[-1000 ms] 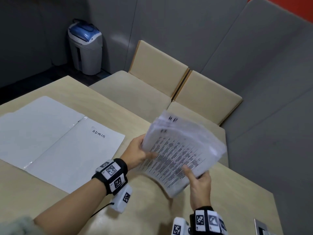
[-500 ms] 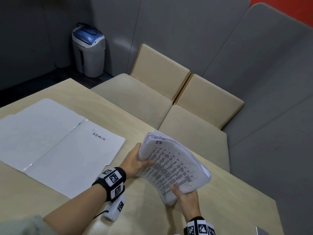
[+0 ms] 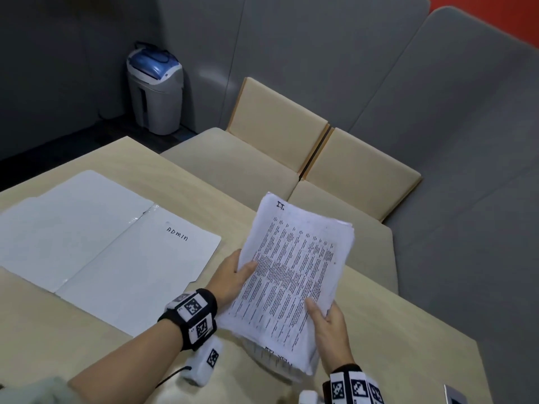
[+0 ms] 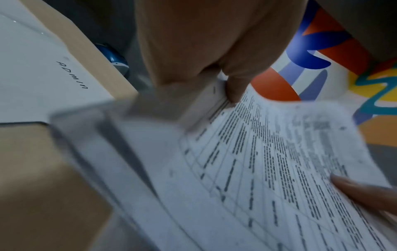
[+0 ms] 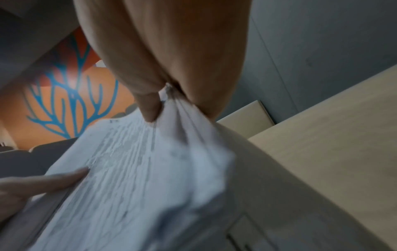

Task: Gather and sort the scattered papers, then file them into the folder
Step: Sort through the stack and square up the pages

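I hold a thick stack of printed papers [image 3: 294,272] with both hands, tilted up off the table; its top sheet is marked "I.T." in handwriting. My left hand [image 3: 236,275] grips the stack's left edge, thumb on top. My right hand [image 3: 326,319] pinches the lower right corner, thumb on the print. The left wrist view shows the stack [image 4: 268,169] pinched by my left hand [image 4: 227,86]. In the blurred right wrist view the papers [image 5: 139,169] fan out below my right hand [image 5: 163,101]. An open white folder [image 3: 96,243] lies flat at the left, with "ADMIN" written on its right leaf.
The beige table [image 3: 408,345] ends close beyond the papers. Behind it stand two tan cushioned seats [image 3: 280,135] against grey panels. A grey bin with a blue lid [image 3: 156,88] is on the floor at the back left. A small grey device [image 3: 455,399] pokes in at bottom right.
The stack has swung from lying crosswise to standing lengthwise, its sheets squared up. My left hand moved down the left edge; my right hand stayed at the lower corner.
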### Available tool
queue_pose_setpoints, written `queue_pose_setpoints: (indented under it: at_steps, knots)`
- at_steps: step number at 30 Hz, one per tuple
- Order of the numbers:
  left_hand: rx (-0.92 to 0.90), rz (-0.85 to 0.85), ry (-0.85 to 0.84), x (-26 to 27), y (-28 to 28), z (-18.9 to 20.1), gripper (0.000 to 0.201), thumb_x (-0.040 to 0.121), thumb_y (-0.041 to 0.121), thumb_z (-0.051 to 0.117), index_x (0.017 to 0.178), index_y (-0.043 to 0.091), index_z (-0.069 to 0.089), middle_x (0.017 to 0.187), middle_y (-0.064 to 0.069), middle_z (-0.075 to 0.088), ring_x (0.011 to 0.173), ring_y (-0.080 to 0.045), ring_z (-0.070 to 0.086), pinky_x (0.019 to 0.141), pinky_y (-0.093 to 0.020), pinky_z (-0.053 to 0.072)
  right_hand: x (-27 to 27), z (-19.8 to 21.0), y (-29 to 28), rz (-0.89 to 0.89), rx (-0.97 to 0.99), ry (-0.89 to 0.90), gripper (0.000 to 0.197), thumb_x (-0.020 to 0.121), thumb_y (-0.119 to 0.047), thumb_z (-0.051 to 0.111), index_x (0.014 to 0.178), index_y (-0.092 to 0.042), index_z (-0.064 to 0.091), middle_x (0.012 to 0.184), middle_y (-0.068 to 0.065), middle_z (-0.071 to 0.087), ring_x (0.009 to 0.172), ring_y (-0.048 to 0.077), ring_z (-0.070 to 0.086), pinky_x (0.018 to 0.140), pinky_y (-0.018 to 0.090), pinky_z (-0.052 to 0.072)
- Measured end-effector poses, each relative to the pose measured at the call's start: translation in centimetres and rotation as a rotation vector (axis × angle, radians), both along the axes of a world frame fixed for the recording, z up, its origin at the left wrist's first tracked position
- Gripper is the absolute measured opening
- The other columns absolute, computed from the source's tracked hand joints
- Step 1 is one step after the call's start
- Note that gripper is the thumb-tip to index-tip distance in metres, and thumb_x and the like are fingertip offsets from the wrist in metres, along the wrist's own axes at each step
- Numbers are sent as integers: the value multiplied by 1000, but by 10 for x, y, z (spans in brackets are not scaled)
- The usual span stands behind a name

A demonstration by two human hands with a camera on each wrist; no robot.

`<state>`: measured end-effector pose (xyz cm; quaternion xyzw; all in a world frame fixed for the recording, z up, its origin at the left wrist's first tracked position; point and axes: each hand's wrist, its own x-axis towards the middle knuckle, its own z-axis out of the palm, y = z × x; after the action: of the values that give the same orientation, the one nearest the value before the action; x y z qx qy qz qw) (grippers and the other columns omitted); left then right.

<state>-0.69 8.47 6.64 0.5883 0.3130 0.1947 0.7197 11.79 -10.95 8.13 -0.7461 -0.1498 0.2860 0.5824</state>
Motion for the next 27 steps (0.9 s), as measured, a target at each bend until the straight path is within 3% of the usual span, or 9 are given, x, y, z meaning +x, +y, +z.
queue_pose_setpoints:
  at_steps: [2,4,9,12,14,18,22,24,27]
  knots:
    - [51,57,3,-3,-4,2,19,98,24,58,115,17,60,107,-7,74,95,-27,74,85,-53,60,1,-3,-3,13,-15,46,30,96,-13,60,126,-9,62,119,8,75,108,28,72,97,53,53]
    - [59,102,-12,-6,-7,8,10,98,20,59,107,23,61,105,-8,74,91,-28,75,82,-52,61,2,-6,-8,37,-27,119,28,96,-13,61,124,-12,63,120,9,75,108,28,72,99,54,52]
    - [-25,116,-85,-17,-15,30,29,93,19,67,120,13,60,110,-11,75,92,-28,76,80,-49,63,4,15,-16,51,-35,84,25,97,-15,60,121,-14,64,115,4,77,103,23,74,97,51,54]
    - [-103,117,-112,-17,-8,48,27,88,4,70,111,7,57,107,-16,74,79,-22,76,66,-34,63,10,42,-24,102,16,2,26,95,-16,62,121,-12,65,112,4,78,101,24,75,93,50,56]
    - [-156,111,-160,-15,-3,62,24,88,-2,67,107,8,56,103,-16,74,74,-25,75,62,-37,62,17,62,-29,138,90,17,26,92,-11,64,118,-12,66,109,4,79,99,26,75,86,43,60]
    - [-196,187,-307,-9,1,80,25,91,-6,61,108,9,51,102,-13,73,78,-27,73,67,-46,62,25,71,-38,200,173,136,36,82,-16,68,118,-13,66,109,8,79,96,26,76,76,37,63]
    - [-307,174,-375,-4,-4,81,41,85,-16,59,116,9,49,112,-14,72,94,-33,71,84,-56,59,16,51,-44,41,214,127,32,80,-17,71,111,-8,69,107,14,78,96,33,75,79,43,60]
    - [-336,120,-339,-2,-10,80,51,82,-15,63,127,5,50,122,-19,68,102,-36,69,86,-55,59,13,52,-45,16,238,108,24,86,-11,68,110,-8,69,102,14,79,95,36,75,81,47,60]
    - [-354,136,-342,2,-14,80,49,86,-11,61,131,7,54,121,-20,70,99,-32,73,80,-48,61,19,56,-49,-17,277,117,24,87,-12,68,110,-9,68,107,15,78,95,33,75,86,49,58]
